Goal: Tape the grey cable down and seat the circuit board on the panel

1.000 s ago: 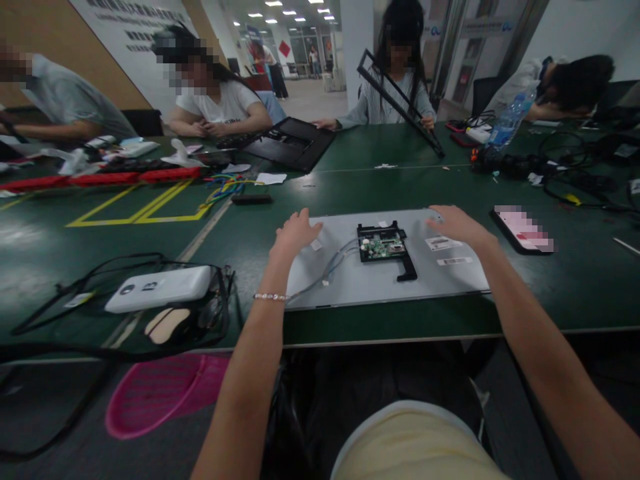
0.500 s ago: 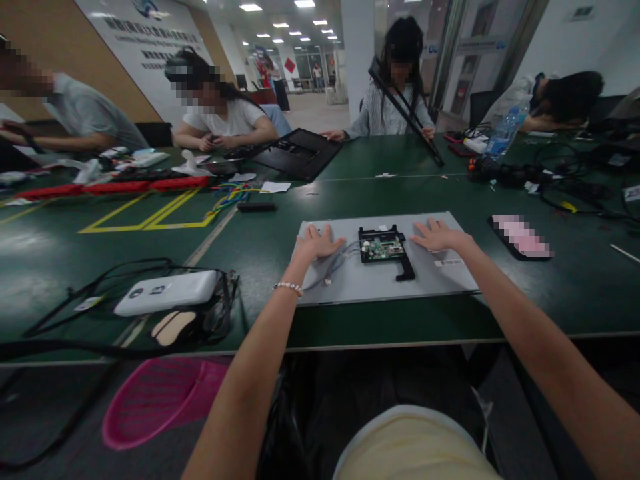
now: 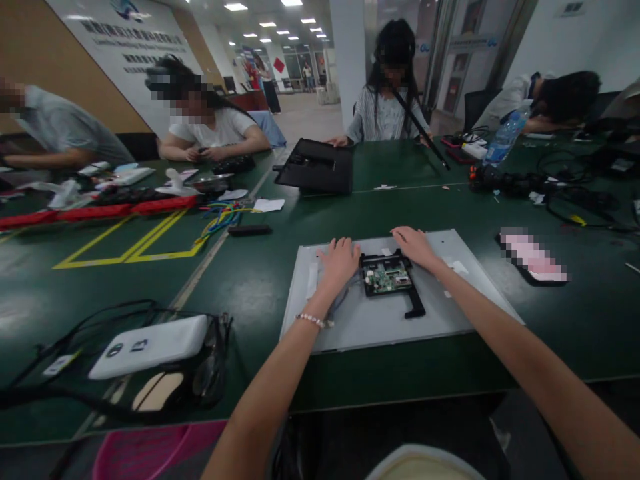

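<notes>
A flat grey panel [image 3: 470, 287] lies on the green table, like the back of a display. Near its middle sits a black plastic bracket [image 3: 414, 300] around a green circuit board [image 3: 387, 280]. My left hand [image 3: 341, 263] is over the panel at the bracket's left side, fingers stretched forward and partly apart, above grey wires [image 3: 343, 297]. At the bracket's upper right corner is my right hand [image 3: 414, 245], palm down with its fingers stretched towards the panel's far edge. Whether the fingertips touch the bracket I cannot tell.
A phone [image 3: 535, 257] lies right of the panel. To the left are a white device [image 3: 150, 347], a mouse [image 3: 159, 392] and black cables. Across the table a person's hand [image 3: 341, 141] touches a black cover [image 3: 320, 167]. A water bottle [image 3: 506, 139] stands at back right.
Both my hands have moved inwards, from the panel's sides to beside the bracket. The view has tilted slightly upwards. Across the table, the black cover has been turned.
</notes>
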`<control>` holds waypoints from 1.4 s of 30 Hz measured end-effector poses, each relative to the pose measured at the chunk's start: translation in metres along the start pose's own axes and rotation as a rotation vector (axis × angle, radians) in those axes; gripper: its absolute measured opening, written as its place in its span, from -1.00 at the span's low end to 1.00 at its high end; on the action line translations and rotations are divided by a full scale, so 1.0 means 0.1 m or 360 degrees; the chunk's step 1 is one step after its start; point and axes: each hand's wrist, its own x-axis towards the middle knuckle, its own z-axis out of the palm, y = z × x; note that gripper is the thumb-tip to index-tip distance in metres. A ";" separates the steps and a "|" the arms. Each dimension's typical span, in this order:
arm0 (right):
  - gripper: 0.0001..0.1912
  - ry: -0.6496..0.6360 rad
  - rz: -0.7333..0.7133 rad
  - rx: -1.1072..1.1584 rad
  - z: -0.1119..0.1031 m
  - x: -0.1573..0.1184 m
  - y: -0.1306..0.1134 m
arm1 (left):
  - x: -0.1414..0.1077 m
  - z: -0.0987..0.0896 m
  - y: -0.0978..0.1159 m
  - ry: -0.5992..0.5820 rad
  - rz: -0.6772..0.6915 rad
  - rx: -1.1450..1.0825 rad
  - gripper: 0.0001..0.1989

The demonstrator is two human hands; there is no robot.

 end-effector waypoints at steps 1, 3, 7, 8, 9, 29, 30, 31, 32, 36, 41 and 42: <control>-0.61 0.0000 0.0033 0.0029 0.02 -0.02 0.00 | -0.02 0.02 -0.03 0.0026 -0.0010 -0.0032 -0.57; -0.60 0.0020 0.0076 0.0079 0.04 -0.04 -0.01 | -0.04 0.03 -0.08 0.0063 -0.0034 -0.0077 -0.54; -0.61 0.0074 0.0087 0.0173 0.04 -0.06 -0.05 | -0.08 -0.02 -0.11 0.0046 0.0031 -0.0097 -0.54; -0.62 0.0088 0.0078 0.0206 0.03 -0.06 -0.07 | -0.09 -0.03 -0.11 0.0035 0.0043 -0.0109 -0.55; -0.63 0.0107 0.0065 0.0244 0.03 -0.07 -0.09 | -0.10 -0.05 -0.11 0.0027 0.0052 -0.0121 -0.57; -0.81 -0.0283 -0.0518 0.0453 -0.13 -0.13 -0.18 | -0.06 -0.06 -0.08 -0.0012 0.0080 -0.0148 -0.63; -0.82 -0.0276 -0.0519 0.0455 -0.12 -0.13 -0.17 | -0.06 -0.05 -0.07 -0.0005 0.0073 -0.0149 -0.63; -0.82 -0.0271 -0.0519 0.0450 -0.12 -0.14 -0.16 | -0.06 -0.04 -0.06 -0.0002 0.0073 -0.0150 -0.62; -0.82 -0.0258 -0.0513 0.0445 -0.11 -0.14 -0.15 | -0.05 -0.04 -0.05 0.0000 0.0079 -0.0151 -0.62; -0.80 -0.0195 -0.0485 0.0397 -0.14 -0.16 -0.15 | -0.05 -0.09 0.03 0.0033 0.0091 -0.0198 -0.60; -0.75 0.0194 -0.0410 0.0229 -0.42 -0.20 -0.20 | -0.13 -0.17 0.10 0.0104 0.0261 -0.0300 -0.55; -0.74 0.0252 -0.0394 0.0148 -0.50 -0.23 -0.19 | -0.15 -0.16 0.08 0.0092 0.0308 -0.0319 -0.53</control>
